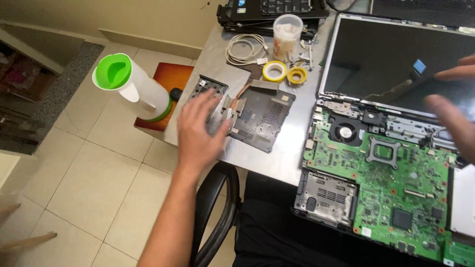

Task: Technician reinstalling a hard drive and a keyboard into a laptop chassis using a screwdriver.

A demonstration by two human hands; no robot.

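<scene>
My left hand reaches over the table's left edge with fingers spread, resting on a small metal part that lies beside a dark laptop base cover. It grips nothing that I can see. My right hand hovers blurred at the right edge, fingers apart, above the hinge area of an opened laptop. The laptop's green motherboard lies exposed with a black fan, and its dark screen stands open behind.
Two yellow tape rolls, a coiled white cable and a clear plastic cup sit at the back. Another black laptop lies far back. A white-and-green jug stands on a low stool left of the table. A black chair arm is below.
</scene>
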